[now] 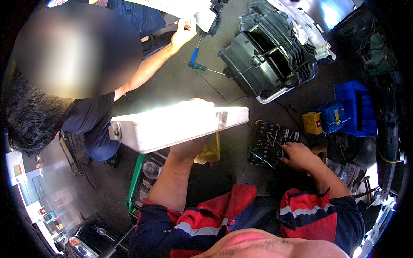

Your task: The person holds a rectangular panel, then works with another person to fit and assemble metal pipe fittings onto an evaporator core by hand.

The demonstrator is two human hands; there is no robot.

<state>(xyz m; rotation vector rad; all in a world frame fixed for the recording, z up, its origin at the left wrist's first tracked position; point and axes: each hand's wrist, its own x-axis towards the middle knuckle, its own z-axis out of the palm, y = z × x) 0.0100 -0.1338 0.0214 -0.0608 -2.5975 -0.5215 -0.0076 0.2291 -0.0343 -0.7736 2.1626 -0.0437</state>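
My left hand point(189, 148) grips a long white box-shaped thing point(189, 129) held up in front of me. Its upper side is washed out by glare, and a metal fitting shows at its left end. Fingers show over its far edge; the box hides most of the hand. At the right, my right hand point(299, 157) is at the edge of an open black socket set case point(260, 144), with its fingers curled downward. The fingertips are in shadow, and what they hold cannot be made out. Several metal sockets and tools lie in the case.
A co-worker's hand point(185, 30) touches a pale sheet at the far left. A black plastic housing point(266, 56) stands on the floor beyond the box, with two screwdrivers point(196, 66) beside it. Blue bins point(355, 107) stand right; a green-edged tray point(135, 182) is left.
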